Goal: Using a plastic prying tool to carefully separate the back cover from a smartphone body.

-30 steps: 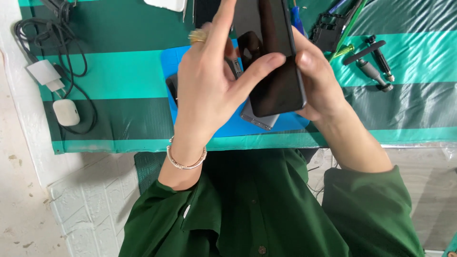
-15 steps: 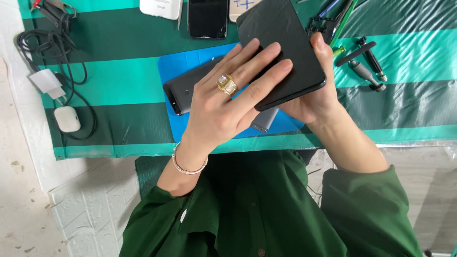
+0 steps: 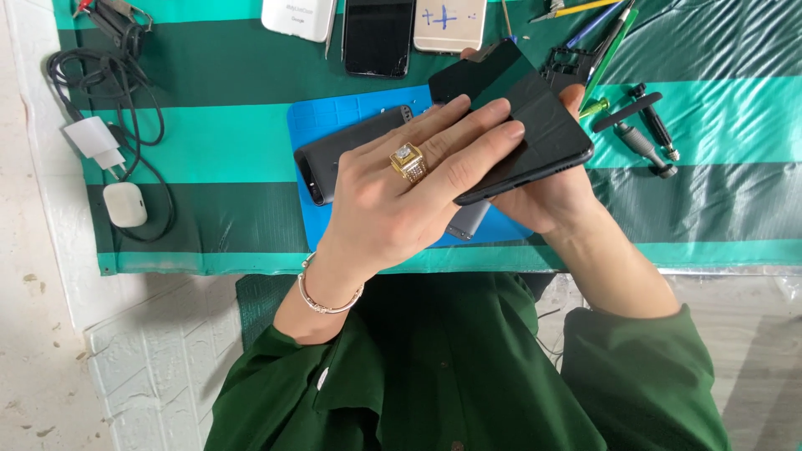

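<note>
A black phone [image 3: 518, 117] is held above the bench [image 3: 217, 150], its long axis running diagonally from the far left corner to the near right corner, with the dark flat face tilted up and leftward. The right hand [image 3: 547, 196] cups it from underneath, fingers wrapped up around its right edge. The left hand [image 3: 401, 188], wearing a gold ring [image 3: 408, 161] and a bracelet [image 3: 322, 296], lies flat across the phone's near face with fingers stretched out, pressing rather than gripping. Beneath the hands a grey phone [image 3: 342, 159] rests on a blue mat [image 3: 334, 113]. To the right lie screwdrivers [image 3: 643, 138]; to the left, a white charger [image 3: 98, 142] with its black cable [image 3: 100, 83].
</note>
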